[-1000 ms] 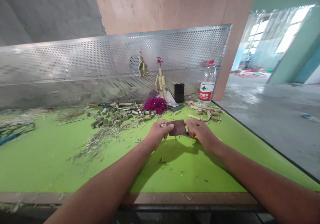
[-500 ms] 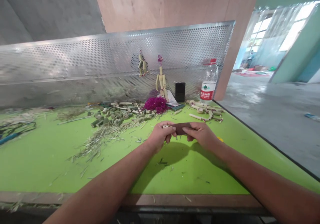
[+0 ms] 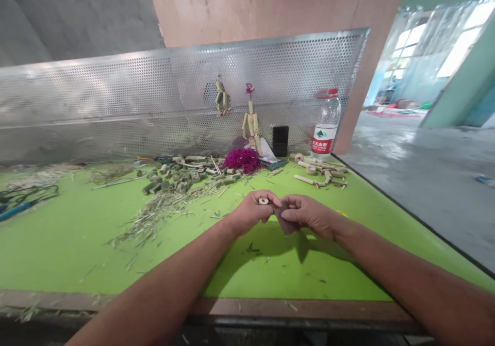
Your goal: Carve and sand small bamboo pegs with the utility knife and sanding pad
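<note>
My left hand (image 3: 249, 213) is closed in a pinch on a small pale bamboo ring (image 3: 263, 201), held just above the green table (image 3: 77, 243). My right hand (image 3: 307, 214) meets it from the right, fingers curled round a dark brown sheet, likely sandpaper (image 3: 285, 226), which hangs folded under the fingers and touches the ring. Both hands hover over the table's middle, near its front half.
Cut bamboo pieces (image 3: 174, 178) and shavings (image 3: 154, 217) litter the table's left and back. A magenta tuft (image 3: 242, 159), two bamboo figures (image 3: 251, 124), a black box (image 3: 280, 141) and a water bottle (image 3: 326, 124) stand by the perforated metal panel (image 3: 116, 103). More bamboo rings (image 3: 319, 170) lie right.
The brown sheet, held flat between both hands a second ago, is now folded down under my right fingers. Both hands have come closer together and a little toward me.
</note>
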Motion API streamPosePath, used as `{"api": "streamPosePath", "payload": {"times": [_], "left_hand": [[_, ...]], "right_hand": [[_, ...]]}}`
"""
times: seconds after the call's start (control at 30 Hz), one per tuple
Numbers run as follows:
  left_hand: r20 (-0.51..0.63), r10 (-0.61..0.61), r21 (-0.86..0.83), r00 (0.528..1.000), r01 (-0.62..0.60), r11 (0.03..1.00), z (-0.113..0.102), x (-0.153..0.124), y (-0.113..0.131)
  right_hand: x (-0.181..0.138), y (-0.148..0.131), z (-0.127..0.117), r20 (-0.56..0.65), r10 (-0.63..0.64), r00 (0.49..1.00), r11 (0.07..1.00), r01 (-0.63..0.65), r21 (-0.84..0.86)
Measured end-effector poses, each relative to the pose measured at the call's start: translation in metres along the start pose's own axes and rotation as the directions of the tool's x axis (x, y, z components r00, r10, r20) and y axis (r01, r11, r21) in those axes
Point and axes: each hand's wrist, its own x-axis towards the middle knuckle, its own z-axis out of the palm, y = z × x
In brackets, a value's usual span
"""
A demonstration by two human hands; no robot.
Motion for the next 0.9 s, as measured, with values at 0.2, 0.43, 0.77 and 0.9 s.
{"api": "streamPosePath", "payload": {"times": [0.2, 0.43, 0.77, 0.9], "left_hand": [[-0.087, -0.084, -0.452, 0.993, 0.036, 0.892, -0.004, 0.003, 0.004], [0.136, -0.151, -0.192, 0.979, 0.176, 0.965, 0.003, -0.002, 0.005], [0.228, -0.013, -0.167, 0.974, 0.053, 0.984, 0.009, -0.003, 0.009], [0.200, -0.036, -0.034, 0.979, 0.043, 0.998, 0.004, 0.000, 0.002]], "right_hand": [[0.008, -0.004, -0.009, -0.289, -0.092, 0.953, 0.957, 0.165, 0.240], [0.007, -0.006, -0.009, -0.379, -0.178, 0.908, 0.940, 0.271, 0.207], [0.009, 0.001, 0.003, -0.402, -0.223, 0.888, 0.970, 0.242, -0.004], [0.003, -0.005, 0.004, -0.427, -0.237, 0.872, 0.969, 0.245, -0.037]]}}
